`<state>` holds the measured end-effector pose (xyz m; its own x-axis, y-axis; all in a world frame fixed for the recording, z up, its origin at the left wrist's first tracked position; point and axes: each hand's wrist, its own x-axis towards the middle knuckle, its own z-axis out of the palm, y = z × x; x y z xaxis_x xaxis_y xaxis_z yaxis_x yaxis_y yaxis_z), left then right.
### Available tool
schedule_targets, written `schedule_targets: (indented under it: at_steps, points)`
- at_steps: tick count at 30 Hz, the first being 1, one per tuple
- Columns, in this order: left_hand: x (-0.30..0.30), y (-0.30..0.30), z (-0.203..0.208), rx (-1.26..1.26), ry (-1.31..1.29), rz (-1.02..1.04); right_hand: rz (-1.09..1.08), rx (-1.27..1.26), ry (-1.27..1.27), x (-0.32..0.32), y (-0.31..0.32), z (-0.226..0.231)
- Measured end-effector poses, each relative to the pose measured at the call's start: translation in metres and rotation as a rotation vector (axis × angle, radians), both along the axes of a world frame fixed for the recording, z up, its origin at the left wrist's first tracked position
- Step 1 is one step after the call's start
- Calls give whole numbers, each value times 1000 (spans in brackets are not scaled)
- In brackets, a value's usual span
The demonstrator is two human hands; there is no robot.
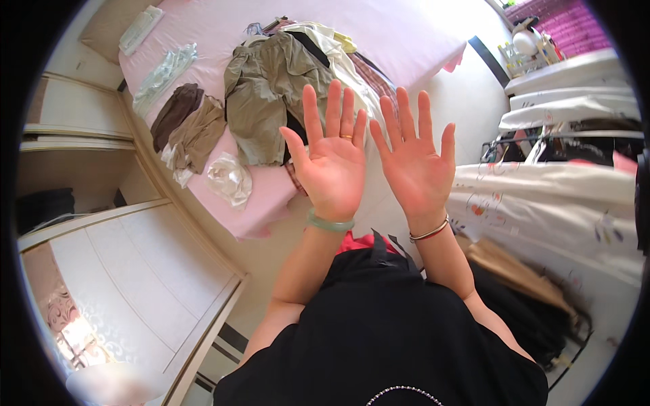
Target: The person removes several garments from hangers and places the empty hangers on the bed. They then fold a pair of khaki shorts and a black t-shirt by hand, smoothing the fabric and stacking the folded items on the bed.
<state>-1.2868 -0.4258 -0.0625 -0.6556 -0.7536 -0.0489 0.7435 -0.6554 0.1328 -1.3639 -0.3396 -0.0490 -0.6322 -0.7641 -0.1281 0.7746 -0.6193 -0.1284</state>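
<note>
My left hand [332,166] is raised with its palm facing me and its fingers spread, holding nothing. It wears a ring, and a pale green bangle [330,222] circles its wrist. Beside it, my right hand [420,172] is held up the same way, open and bare-palmed, with a metal bracelet [429,232] at the wrist. Beyond my left hand, olive-khaki trousers [261,101] lie on the pink-sheeted bed [233,210], overlapping a pile of white, black and plaid clothes. Neither hand appears to touch any of the clothing.
Brown garments [196,135], a crumpled white bundle [229,179] and clear plastic packaging [166,74] lie on the bed's left side. A pale wardrobe [135,271] with an open compartment stands at left. At right is a clothes rack under a white printed cover [542,196].
</note>
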Motion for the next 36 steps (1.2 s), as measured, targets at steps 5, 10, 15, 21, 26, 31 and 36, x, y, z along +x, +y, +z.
schedule_targets:
  at_steps: [5,10,15,21,26,31,36]
  points:
    - [-79,-85,-5,8,-80,67,51,35,-17,-89,-93,-2]
    - [-117,-147,-31,34,-143,187,144,75,-83,-137,-164,-36]
    - [-153,-190,-53,69,-192,330,293,106,-146,-181,-226,-56]
    - [-201,-229,-82,72,-278,532,530,117,-202,-235,-290,-90]
    - [-234,-262,-124,103,-344,606,657,204,-70,-269,-345,-127]
    - [-241,-305,-172,118,-404,642,698,251,-67,-279,-398,-178]
    - [-238,-368,-227,79,-489,644,730,302,-3,-277,-454,-240]
